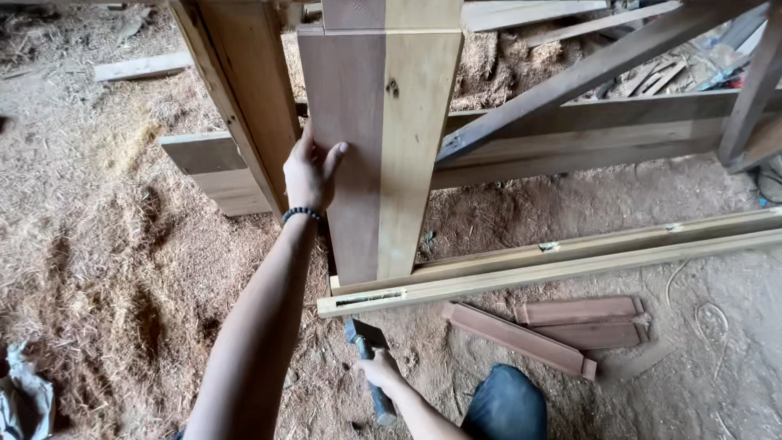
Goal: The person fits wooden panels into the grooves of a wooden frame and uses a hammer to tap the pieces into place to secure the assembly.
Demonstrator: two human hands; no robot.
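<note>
A sawdust-strewn dirt floor [98,244] carries a timber frame [586,122] and long grooved rails [570,261]. An upright two-tone plank [383,147] stands in the rail, left hand [309,175] flat against it, grip open. Right hand [379,371] grips a hammer [371,358] near reddish offcuts [562,326].

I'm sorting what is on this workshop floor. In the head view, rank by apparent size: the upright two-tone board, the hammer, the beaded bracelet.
1. Upright two-tone board, largest.
2. Hammer, held in the right hand.
3. Beaded bracelet on the left hand's wrist, smallest.
</note>
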